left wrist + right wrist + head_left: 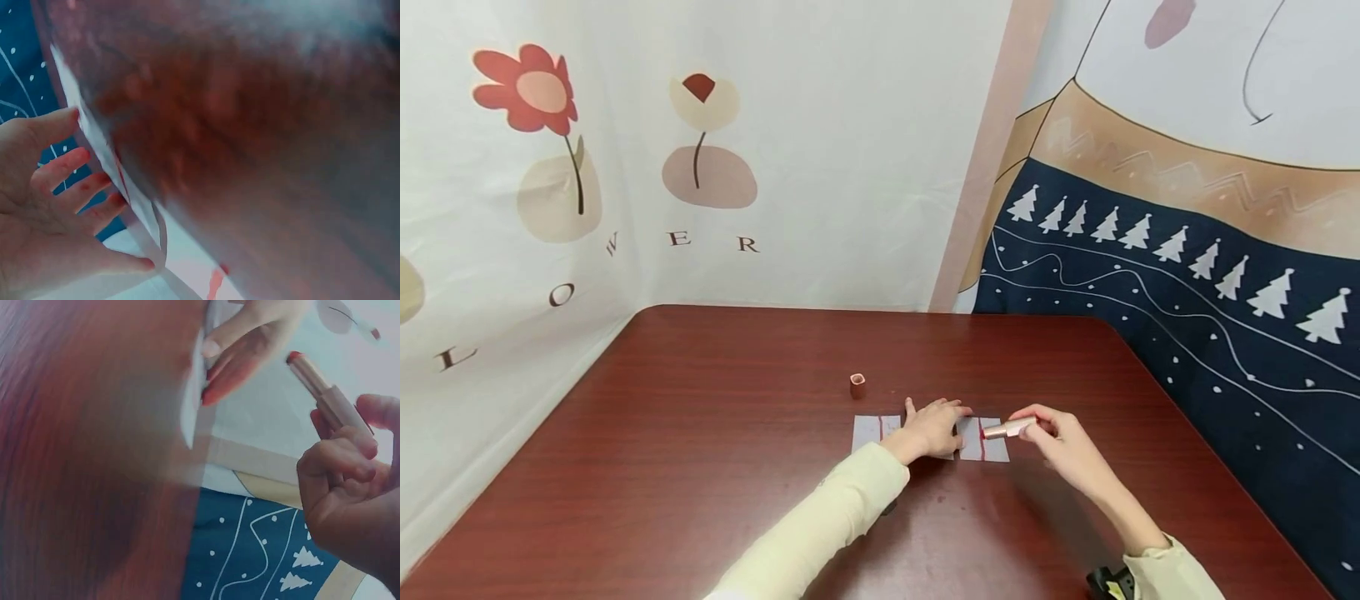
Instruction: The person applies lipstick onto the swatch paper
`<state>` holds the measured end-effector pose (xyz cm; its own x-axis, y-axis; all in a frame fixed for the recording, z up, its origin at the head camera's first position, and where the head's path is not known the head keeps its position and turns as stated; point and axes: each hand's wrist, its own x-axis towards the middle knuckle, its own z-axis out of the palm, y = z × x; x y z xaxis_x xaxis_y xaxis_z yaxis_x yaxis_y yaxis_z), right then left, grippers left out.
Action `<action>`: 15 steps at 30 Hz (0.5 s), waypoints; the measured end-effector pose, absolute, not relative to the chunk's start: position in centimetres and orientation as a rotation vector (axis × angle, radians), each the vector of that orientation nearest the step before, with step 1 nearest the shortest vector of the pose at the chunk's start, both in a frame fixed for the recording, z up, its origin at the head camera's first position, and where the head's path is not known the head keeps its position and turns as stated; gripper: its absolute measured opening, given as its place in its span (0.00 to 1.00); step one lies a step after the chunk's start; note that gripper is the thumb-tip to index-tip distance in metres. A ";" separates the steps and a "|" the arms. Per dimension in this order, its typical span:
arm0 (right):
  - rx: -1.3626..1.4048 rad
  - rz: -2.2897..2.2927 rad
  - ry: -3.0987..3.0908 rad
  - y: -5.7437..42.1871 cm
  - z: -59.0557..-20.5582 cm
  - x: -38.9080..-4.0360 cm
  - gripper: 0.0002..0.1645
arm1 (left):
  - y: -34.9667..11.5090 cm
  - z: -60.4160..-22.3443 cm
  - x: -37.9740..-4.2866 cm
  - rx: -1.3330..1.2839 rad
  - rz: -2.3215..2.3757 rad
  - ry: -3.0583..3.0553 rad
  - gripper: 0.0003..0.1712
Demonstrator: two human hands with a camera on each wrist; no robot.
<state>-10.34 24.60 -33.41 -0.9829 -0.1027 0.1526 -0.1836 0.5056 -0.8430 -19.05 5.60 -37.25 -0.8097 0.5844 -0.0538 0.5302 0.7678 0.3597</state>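
My right hand (1060, 442) holds an uncapped lipstick (1011, 428) between thumb and fingers. In the head view its red tip overlaps a white paper piece (995, 448) that bears a red vertical streak. The right wrist view shows the pinkish-gold lipstick (340, 409) with its red end pointing away from the fingers. My left hand (931, 429) lies with fingers spread over the papers, its fingertips at the near side of the streaked piece. Left of that hand, another white paper piece (866, 432) also has a red line. The hand hides part of the papers.
A small open lipstick cap (857, 386) stands on the dark red wooden table (715, 417), beyond the left paper. A white flower-print curtain (850, 167) hangs behind. Dark blue cloth with white trees (1150, 333) hangs past the right table edge.
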 end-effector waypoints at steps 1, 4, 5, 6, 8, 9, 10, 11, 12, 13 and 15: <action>0.257 1.653 -2.592 24.7 -33.2 -10.3 0.11 | 5.4 -37.1 -19.1 0.885 0.540 2.794 0.27; 0.362 2.165 -2.296 24.9 -32.9 -10.2 0.12 | 4.6 -36.7 -19.3 0.878 0.721 2.788 0.25; 0.423 2.324 -2.170 25.0 -32.8 -10.2 0.14 | 4.4 -36.5 -19.3 0.880 0.804 2.780 0.24; 0.489 2.473 -2.044 25.2 -32.8 -10.3 0.17 | 4.2 -36.2 -19.2 0.887 0.894 2.765 0.23; 0.622 2.751 -1.787 25.4 -32.7 -10.4 0.23 | 4.1 -35.8 -18.8 0.880 1.140 2.682 0.23; 0.674 2.862 -1.680 25.4 -32.7 -10.5 0.26 | 4.2 -35.5 -18.5 0.869 1.292 2.590 0.24; 0.715 2.947 -1.597 25.4 -32.7 -10.6 0.29 | 4.3 -35.2 -18.0 0.841 1.445 2.472 0.25; 0.745 3.011 -1.535 25.4 -32.7 -10.7 0.31 | 4.6 -34.9 -17.5 0.809 1.599 2.332 0.26; 0.768 3.061 -1.489 25.3 -32.7 -10.8 0.32 | 4.9 -34.6 -17.0 0.766 1.739 2.184 0.27; 0.788 3.094 -1.466 25.1 -32.7 -10.8 0.33 | 5.2 -34.3 -16.5 0.720 1.862 2.034 0.28; 0.808 3.111 -1.487 24.5 -32.7 -10.8 0.33 | 5.8 -33.8 -15.4 0.654 2.041 1.768 0.28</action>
